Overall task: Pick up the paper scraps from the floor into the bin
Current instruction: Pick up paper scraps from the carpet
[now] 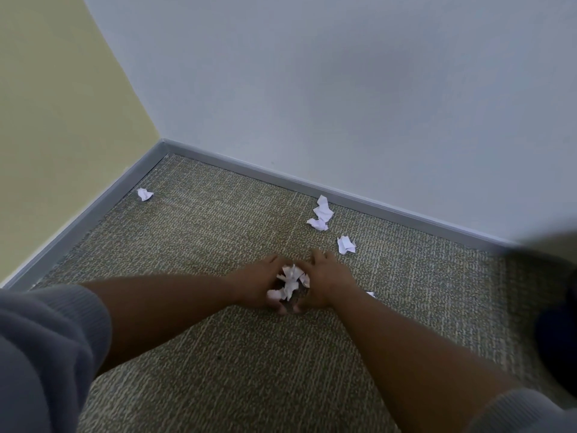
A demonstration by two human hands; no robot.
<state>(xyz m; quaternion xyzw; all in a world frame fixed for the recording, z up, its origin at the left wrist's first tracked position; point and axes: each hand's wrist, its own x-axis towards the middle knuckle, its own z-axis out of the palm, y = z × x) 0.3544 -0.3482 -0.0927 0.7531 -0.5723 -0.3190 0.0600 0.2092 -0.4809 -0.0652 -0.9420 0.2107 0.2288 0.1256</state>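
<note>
Both hands are down on the carpet, cupped around a bunch of crumpled white paper scraps (290, 281). My left hand (259, 285) presses on the bunch from the left, my right hand (327, 282) from the right. More white scraps lie loose: one near the left baseboard (144, 194), a pair by the far wall (321, 214), one just beyond my right hand (346, 244), and a small bit showing behind my right wrist (371, 294). A dark blurred shape (552, 307) at the right edge may be the bin; I cannot tell.
The carpet (218, 245) runs into a room corner, with a grey baseboard (93, 210) under a yellow wall on the left and a pale blue wall ahead. My grey sleeves (40, 354) fill the lower corners of the view.
</note>
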